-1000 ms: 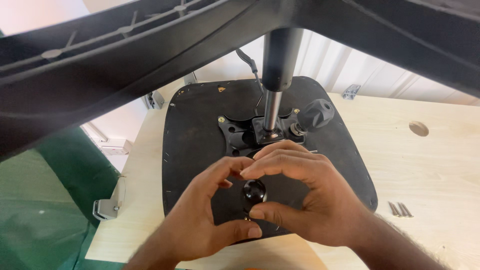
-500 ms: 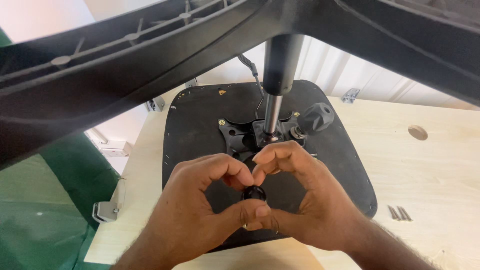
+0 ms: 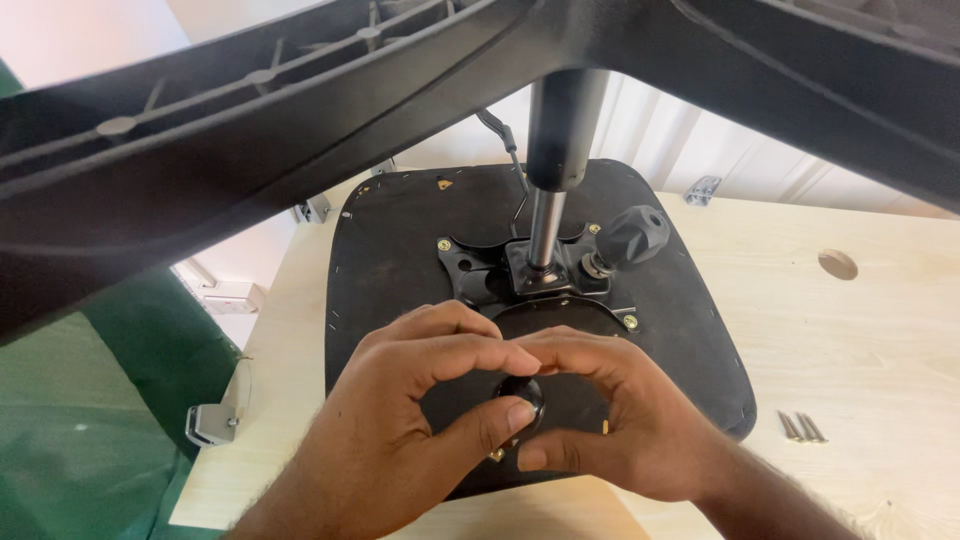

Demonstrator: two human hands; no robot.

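An upturned black chair seat (image 3: 400, 260) lies on a pale wooden table (image 3: 860, 340). A metal mounting plate (image 3: 485, 275) is bolted to the seat, and a gas-lift column (image 3: 548, 200) rises from it to the black star base (image 3: 250, 130) overhead. Both my hands meet over the seat's near part. My left hand (image 3: 400, 430) and my right hand (image 3: 620, 420) pinch a small round black knob (image 3: 522, 392) between fingertips and thumbs. A larger black tension knob (image 3: 630, 235) sticks out to the right of the column.
Three loose screws (image 3: 800, 427) lie on the table at the right. A round hole (image 3: 837, 264) is cut in the tabletop farther back. A metal bracket (image 3: 215, 420) hangs at the table's left edge over green flooring (image 3: 90, 440). White corrugated panelling (image 3: 700, 140) stands behind.
My hands have closed in together around the small knob, the fingers of both now touching above it. The view has tipped slightly, the seat sitting a little lower in frame.
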